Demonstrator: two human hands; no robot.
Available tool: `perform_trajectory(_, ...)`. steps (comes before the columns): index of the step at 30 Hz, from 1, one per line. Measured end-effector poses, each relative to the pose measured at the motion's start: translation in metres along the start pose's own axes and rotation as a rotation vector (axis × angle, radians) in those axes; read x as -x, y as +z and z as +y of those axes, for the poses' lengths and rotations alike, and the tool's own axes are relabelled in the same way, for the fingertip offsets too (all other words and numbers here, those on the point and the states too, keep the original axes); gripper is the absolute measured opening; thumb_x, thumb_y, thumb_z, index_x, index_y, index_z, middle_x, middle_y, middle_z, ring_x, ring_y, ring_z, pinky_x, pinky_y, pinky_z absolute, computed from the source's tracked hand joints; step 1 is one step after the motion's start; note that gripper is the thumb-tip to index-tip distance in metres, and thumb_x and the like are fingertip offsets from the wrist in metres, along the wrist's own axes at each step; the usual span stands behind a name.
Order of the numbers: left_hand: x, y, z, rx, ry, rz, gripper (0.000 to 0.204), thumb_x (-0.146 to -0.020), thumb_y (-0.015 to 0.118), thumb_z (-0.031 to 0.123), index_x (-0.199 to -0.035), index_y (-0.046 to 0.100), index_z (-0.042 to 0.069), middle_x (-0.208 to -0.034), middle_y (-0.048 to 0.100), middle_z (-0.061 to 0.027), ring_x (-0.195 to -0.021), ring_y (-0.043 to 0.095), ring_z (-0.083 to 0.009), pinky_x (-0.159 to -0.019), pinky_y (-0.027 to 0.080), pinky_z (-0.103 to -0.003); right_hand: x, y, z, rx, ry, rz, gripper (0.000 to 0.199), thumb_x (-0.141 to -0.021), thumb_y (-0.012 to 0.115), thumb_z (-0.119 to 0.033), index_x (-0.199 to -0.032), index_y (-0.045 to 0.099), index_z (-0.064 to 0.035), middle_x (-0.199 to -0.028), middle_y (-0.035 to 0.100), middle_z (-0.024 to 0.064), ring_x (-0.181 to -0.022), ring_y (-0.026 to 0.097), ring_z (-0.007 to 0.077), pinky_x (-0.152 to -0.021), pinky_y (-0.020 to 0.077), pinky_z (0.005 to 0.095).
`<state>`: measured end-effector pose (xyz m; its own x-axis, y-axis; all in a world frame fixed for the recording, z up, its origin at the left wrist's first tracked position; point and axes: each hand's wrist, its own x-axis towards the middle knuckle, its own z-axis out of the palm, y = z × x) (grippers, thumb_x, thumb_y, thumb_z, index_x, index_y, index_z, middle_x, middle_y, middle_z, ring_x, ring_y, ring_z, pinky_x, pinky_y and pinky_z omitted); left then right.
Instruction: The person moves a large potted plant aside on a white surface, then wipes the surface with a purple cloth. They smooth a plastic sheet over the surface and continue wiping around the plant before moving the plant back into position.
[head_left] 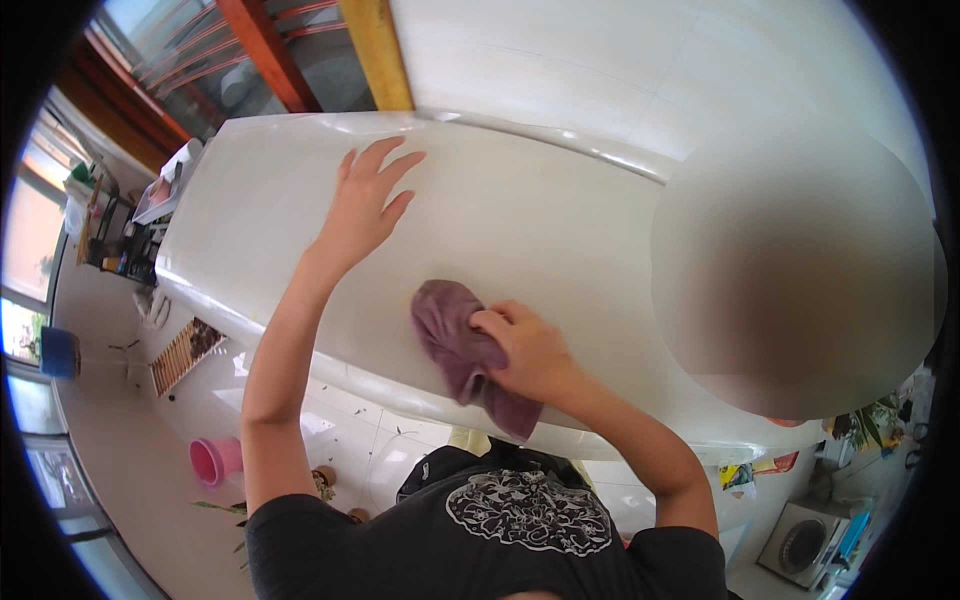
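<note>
A purple cloth (455, 335) lies bunched on a long, glossy white tabletop (270, 200), near its front edge. My right hand (530, 350) grips the cloth, fingers curled over its right side, and one end trails toward the table's edge. Farther back on the left, my left hand (370, 200) is held with its fingers spread and nothing in it. Whether it touches the surface or hovers just above, I cannot tell.
A blurred round patch hides the table's right end. White wall and wooden window frames (375, 50) border the back. On the floor at left stand a pink bucket (215, 460) and a slatted wooden rack (185, 355). A washing machine (800, 540) is at lower right.
</note>
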<state>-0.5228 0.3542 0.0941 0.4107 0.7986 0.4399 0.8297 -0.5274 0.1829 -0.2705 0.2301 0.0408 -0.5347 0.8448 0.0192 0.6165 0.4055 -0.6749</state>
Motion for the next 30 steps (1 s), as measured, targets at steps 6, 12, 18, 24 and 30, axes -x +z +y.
perform_trajectory(6, 0.148, -0.039, -0.001, 0.087, -0.594, 0.478, 0.042, -0.088, 0.063, 0.007, -0.129, 0.056, 0.008, -0.139, 0.047, -0.0141, -0.131, 0.041, -0.0332, -0.109, 0.030, -0.044, 0.053, -0.074, 0.019, 0.001, 0.097, 0.503, 0.048, -0.064, 0.067, -0.002, -0.110, 0.058, -0.0089, -0.103, 0.060, 0.0142, -0.098, 0.060, 0.0349, -0.085, 0.0500, 0.0391)
perform_trajectory(12, 0.237, 0.008, 0.022, 0.372, -1.243, 0.826, 0.080, -0.089, 0.069, 0.024, -0.149, 0.019, 0.004, -0.149, 0.031, -0.0199, -0.140, 0.028, -0.0311, -0.109, 0.030, -0.046, 0.094, -0.102, 0.039, 0.416, 0.380, 0.689, 0.048, -0.066, 0.062, 0.004, -0.113, 0.057, -0.0037, -0.110, 0.059, 0.0134, -0.105, 0.058, 0.0327, -0.092, 0.0462, 0.0381)
perform_trajectory(18, 0.251, -0.004, 0.007, 1.058, -1.452, 1.095, 0.111, -0.080, 0.078, 0.040, -0.150, 0.003, -0.001, -0.140, 0.033, -0.0194, -0.127, 0.037, -0.0288, -0.094, 0.040, -0.042, 0.105, -0.103, 0.041, 0.242, 0.343, 0.762, 0.054, -0.071, 0.057, 0.003, -0.125, 0.055, -0.0038, -0.120, 0.058, 0.0139, -0.114, 0.055, 0.0302, -0.101, 0.0400, 0.0351)
perform_trajectory(24, 0.247, 0.003, 0.007, 1.033, -1.616, 0.894, 0.112, -0.076, 0.081, 0.042, -0.152, 0.007, 0.004, -0.138, 0.036, -0.0132, -0.124, 0.040, -0.0247, -0.096, 0.040, -0.050, 0.119, -0.110, 0.046, -0.187, 0.316, 0.727, 0.054, -0.074, 0.053, 0.002, -0.129, 0.053, -0.0007, -0.125, 0.058, 0.0125, -0.115, 0.053, 0.0218, -0.102, 0.0384, 0.0327)
perform_trajectory(30, 0.232, 0.000, 0.028, 0.956, -1.421, 0.998, 0.098, -0.081, 0.077, 0.019, -0.152, 0.010, 0.007, -0.136, 0.041, -0.0149, -0.122, 0.047, -0.0269, -0.099, 0.042, -0.044, 0.139, -0.116, 0.039, -0.379, 0.322, 0.877, 0.054, -0.077, 0.054, -0.004, -0.131, 0.051, 0.0027, -0.129, 0.055, 0.0120, -0.119, 0.050, 0.0198, -0.106, 0.0329, 0.0312)
